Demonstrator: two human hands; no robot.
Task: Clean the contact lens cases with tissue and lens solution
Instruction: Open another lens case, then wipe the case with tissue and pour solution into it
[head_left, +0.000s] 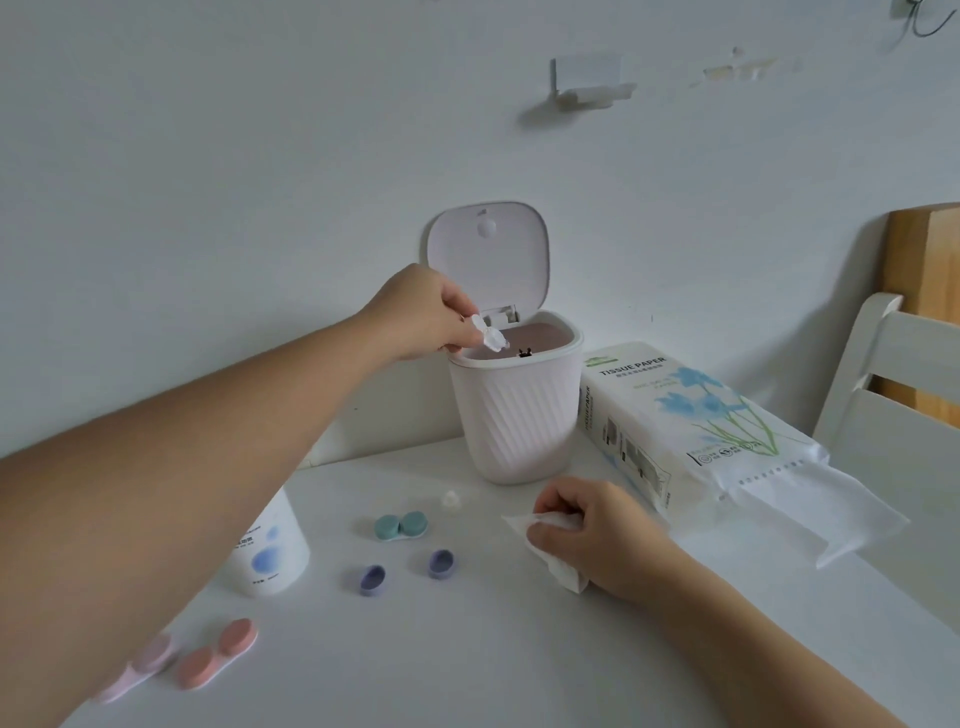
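Over the open bin (514, 410), left hand (421, 317) pinches a clear case (491, 338) by one end, tilted at the rim. Light, rigid, likely slick when wet; best held by the bridge between its cups. On the table (467, 649), right hand (587, 535) curls round a tissue (550, 551): soft, tears when damp, best bunched. Two purple caps (373, 578) lie loose near a teal case (401, 526); pink cases (215, 652) lie nearer. Solution bottle (270, 551) stands left, partly behind the forearm. Tissue pack (691, 431) lies beside the bin.
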